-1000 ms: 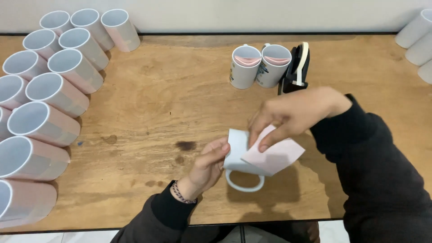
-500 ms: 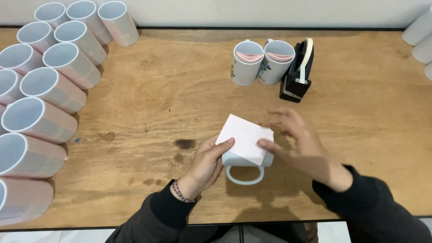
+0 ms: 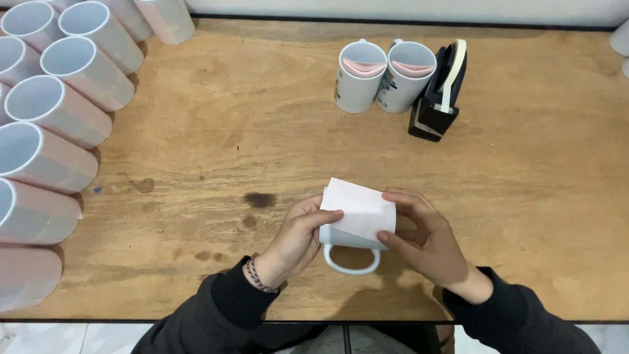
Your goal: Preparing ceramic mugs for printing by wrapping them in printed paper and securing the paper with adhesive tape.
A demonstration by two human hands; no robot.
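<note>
Both hands meet low in the centre of the frame over a white ceramic mug [image 3: 350, 248] lying on its side on the worn wooden tabletop [image 3: 216, 151], its loop handle pointing toward the lower edge; the left hand [image 3: 296, 241] clasps the mug's left side with its thumb pressing down the near corner of a pale pink rectangular paper sheet [image 3: 358, 211], while the right hand [image 3: 424, 237] is curled around the right side, fingertips pinning the sheet's far edge against the mug wall, so each hand is closed on mug and paper together. Judging from this grip, wrapping well means keeping the sheet taut and square to the rim, smoothing from one pinned edge round to the other so no crease forms, and holding the mug from rolling. Upper centre stand two upright white mugs with pink paper inside [image 3: 384, 75], touching each other, with a black tape dispenser [image 3: 438, 92] just beside them on the right; a row of paper-wrapped pinkish mugs [image 3: 56, 124] lies down the left edge
</note>
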